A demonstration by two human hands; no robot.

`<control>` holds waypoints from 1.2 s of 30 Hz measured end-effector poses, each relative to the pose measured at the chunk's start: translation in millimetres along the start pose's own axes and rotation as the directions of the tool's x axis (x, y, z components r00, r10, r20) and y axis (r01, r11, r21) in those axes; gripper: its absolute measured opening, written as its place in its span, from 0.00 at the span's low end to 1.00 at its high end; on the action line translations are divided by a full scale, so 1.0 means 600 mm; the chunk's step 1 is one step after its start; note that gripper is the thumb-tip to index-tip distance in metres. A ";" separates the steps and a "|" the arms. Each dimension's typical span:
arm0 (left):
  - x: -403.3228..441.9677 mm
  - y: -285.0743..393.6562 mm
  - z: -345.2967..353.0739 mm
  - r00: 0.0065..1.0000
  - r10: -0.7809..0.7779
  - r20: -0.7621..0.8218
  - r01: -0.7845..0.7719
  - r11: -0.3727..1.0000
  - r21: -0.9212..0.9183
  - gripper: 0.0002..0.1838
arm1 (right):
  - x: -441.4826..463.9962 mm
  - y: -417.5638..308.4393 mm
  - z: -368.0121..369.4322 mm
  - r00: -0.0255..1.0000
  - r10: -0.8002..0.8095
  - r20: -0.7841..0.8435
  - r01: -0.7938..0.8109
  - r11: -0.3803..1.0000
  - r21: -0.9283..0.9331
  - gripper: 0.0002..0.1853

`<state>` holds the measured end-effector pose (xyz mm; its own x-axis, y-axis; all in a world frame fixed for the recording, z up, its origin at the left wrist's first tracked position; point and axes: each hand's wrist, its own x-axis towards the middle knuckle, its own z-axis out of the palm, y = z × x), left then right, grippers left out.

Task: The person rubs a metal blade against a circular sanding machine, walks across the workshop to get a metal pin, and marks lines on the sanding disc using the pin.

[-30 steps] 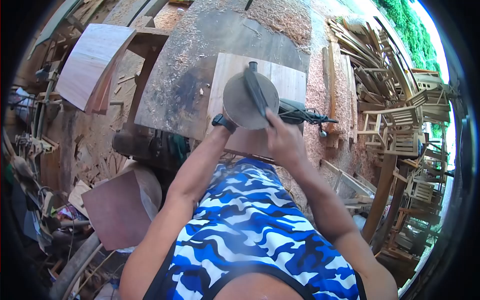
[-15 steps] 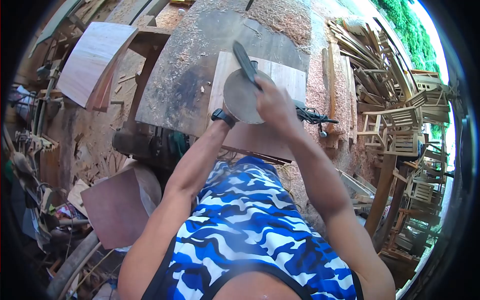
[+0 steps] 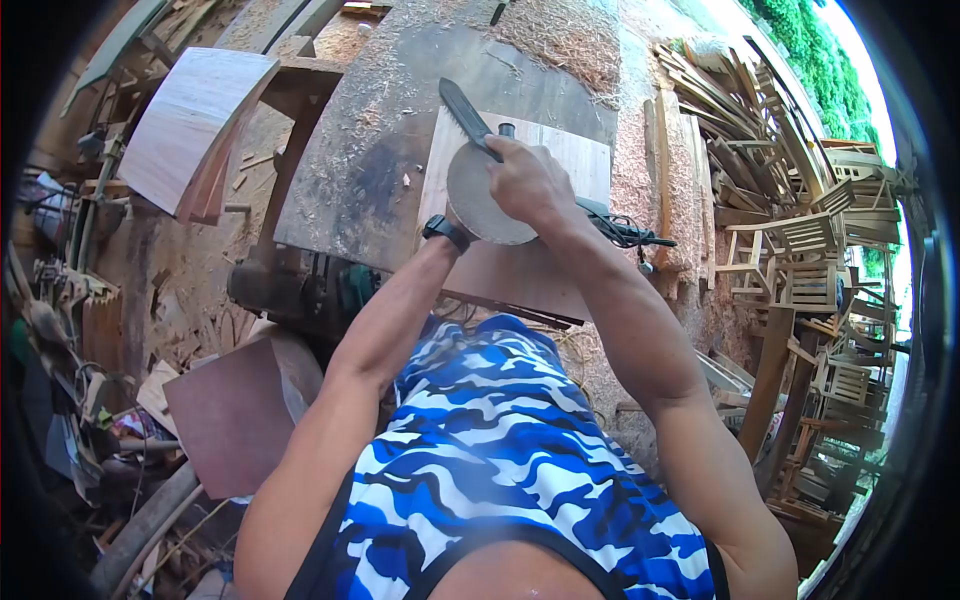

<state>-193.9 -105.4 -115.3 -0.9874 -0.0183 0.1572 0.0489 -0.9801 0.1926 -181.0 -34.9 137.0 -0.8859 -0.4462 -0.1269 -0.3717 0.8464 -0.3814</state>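
Observation:
My right hand [image 3: 532, 182] is closed around the end of a dark brush [image 3: 462, 112] with short, stiff-looking bristles along one side. The brush slants up and left over the rim of a round, grey-brown disc [image 3: 488, 205], which looks like a sanding disc on a power tool. Below my right hand, the disc faces up toward me. My left wrist, wearing a black watch [image 3: 443, 231], reaches in at the disc's lower left edge. The fingers of my left hand are hidden behind the disc. Pale wooden boards [image 3: 585, 160] lie underneath.
A worktable [image 3: 350, 180] strewn with shavings carries the boards. A dark cord [image 3: 630, 235] lies coiled at right. Board stacks [image 3: 195, 125] stand at left, a motor [image 3: 275, 285] sits below the table edge, and wooden chairs [image 3: 800, 265] and scrap wood [image 3: 740, 150] fill the right.
My right hand and the brush have moved left and slightly up across the disc. The disc and my left arm stay almost where they were.

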 end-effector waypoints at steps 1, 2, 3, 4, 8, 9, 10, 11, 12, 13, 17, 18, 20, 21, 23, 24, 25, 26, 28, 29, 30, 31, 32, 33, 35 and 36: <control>-0.003 0.003 0.006 1.000 -0.015 -0.009 0.015 0.999 -0.045 0.27 | -0.014 0.007 0.000 1.000 0.000 -0.002 0.000 1.000 0.001 0.24; -0.004 0.005 0.011 1.000 -0.014 -0.006 0.014 1.000 0.003 0.27 | -0.043 0.024 0.000 1.000 -0.021 0.021 0.020 1.000 0.023 0.24; -0.007 0.009 0.017 1.000 0.009 0.002 -0.009 0.994 0.113 0.27 | -0.073 0.039 -0.004 0.998 -0.046 0.048 0.044 0.998 0.039 0.23; -0.014 0.013 0.023 0.999 0.033 0.017 -0.036 0.966 0.256 0.27 | -0.111 0.053 -0.009 0.997 -0.048 0.059 0.046 0.998 0.032 0.23; -0.021 0.022 0.033 0.996 0.079 0.042 -0.090 0.877 0.473 0.27 | -0.138 0.048 -0.014 0.993 -0.009 0.119 0.016 0.998 -0.061 0.24; -0.022 0.022 0.040 0.996 0.081 0.043 -0.091 0.877 0.472 0.27 | -0.115 0.037 -0.011 0.997 -0.008 0.078 0.015 0.995 -0.098 0.24; -0.016 0.022 0.043 0.995 0.081 0.052 -0.096 0.873 0.478 0.27 | -0.073 0.035 0.006 0.997 -0.079 0.013 0.080 0.996 -0.041 0.23; -0.015 0.019 0.043 0.998 0.056 0.036 -0.065 0.943 0.327 0.27 | -0.046 0.027 0.012 0.997 -0.081 0.007 0.082 0.996 -0.038 0.23; -0.015 0.018 0.044 0.999 0.029 0.023 -0.032 0.986 0.165 0.28 | -0.025 0.019 0.017 0.992 -0.121 -0.031 0.119 0.991 -0.055 0.23; -0.014 0.021 0.045 1.000 0.003 0.014 -0.003 1.000 -0.002 0.28 | -0.014 0.013 0.019 0.984 -0.164 -0.067 0.159 0.984 -0.075 0.23; -0.013 0.023 0.051 0.997 0.078 0.026 -0.081 0.883 0.462 0.28 | -0.142 0.081 -0.004 0.985 -0.163 0.052 0.164 0.986 -0.023 0.25; -0.015 0.021 0.041 0.994 0.103 0.027 -0.099 0.794 0.600 0.28 | -0.166 0.086 -0.012 0.986 -0.115 0.120 0.124 0.989 -0.075 0.27; -0.012 0.014 0.016 0.980 0.183 0.079 -0.173 0.584 0.793 0.27 | -0.155 0.081 -0.014 0.984 -0.121 0.129 0.131 0.988 -0.076 0.27; -0.021 0.012 0.020 0.982 0.172 0.076 -0.164 0.582 0.797 0.27 | -0.153 0.076 -0.012 0.987 -0.103 0.124 0.112 0.991 -0.067 0.27; -0.025 0.018 0.040 0.992 0.111 0.055 -0.124 0.865 0.487 0.25 | -0.068 0.042 0.019 0.971 -0.236 -0.030 0.234 0.970 -0.073 0.26; -0.023 0.022 0.042 0.993 0.107 0.059 -0.122 0.860 0.495 0.25 | -0.038 0.026 0.025 0.959 -0.272 -0.072 0.265 0.960 -0.093 0.25; -0.022 0.028 0.043 0.998 0.060 0.028 -0.067 0.897 0.438 0.25 | -0.040 0.025 0.022 0.959 -0.273 -0.076 0.266 0.960 -0.087 0.25; -0.024 0.033 0.043 1.000 0.010 -0.003 -0.008 0.928 0.373 0.25 | -0.045 0.026 0.016 0.965 -0.257 -0.044 0.254 0.964 -0.074 0.25; -0.035 0.043 0.066 0.999 0.038 0.000 -0.027 0.699 0.715 0.27 | -0.077 0.046 0.000 0.972 -0.237 -0.013 0.235 0.969 -0.072 0.25; -0.040 0.049 0.070 0.997 0.074 0.039 -0.073 0.540 0.839 0.27 | -0.125 0.074 -0.010 0.975 -0.218 0.052 0.222 0.970 -0.095 0.25; -0.041 0.050 0.067 0.993 0.099 0.065 -0.103 0.448 0.888 0.27 | -0.154 0.088 -0.015 0.973 -0.197 0.119 0.211 0.970 -0.118 0.25; -0.040 0.048 0.059 0.991 0.110 0.074 -0.116 0.448 0.887 0.27 | -0.162 0.087 -0.015 0.972 -0.201 0.122 0.215 0.969 -0.121 0.25; -0.035 0.046 0.051 0.988 0.127 0.086 -0.133 0.440 0.888 0.27 | -0.166 0.085 -0.018 0.977 -0.178 0.120 0.194 0.971 -0.138 0.26; -0.033 0.041 0.044 0.986 0.139 0.093 -0.145 0.432 0.890 0.27 | -0.175 0.084 -0.020 0.982 -0.147 0.117 0.163 0.975 -0.149 0.26; -0.025 0.034 0.038 0.983 0.146 0.109 -0.162 0.424 0.891 0.27 | -0.101 0.047 -0.001 0.984 -0.137 0.115 0.155 0.973 -0.173 0.25; -0.023 0.032 0.035 0.982 0.151 0.115 -0.168 0.411 0.896 0.27 | -0.052 0.036 0.023 0.973 -0.225 0.052 0.231 0.957 -0.174 0.27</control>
<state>-176.2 -119.6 -93.2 -0.9448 -0.1431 0.2948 0.3209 -0.2220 0.9207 -157.4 -6.6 120.1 -0.7637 -0.6399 -0.0856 -0.6087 0.7578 -0.2351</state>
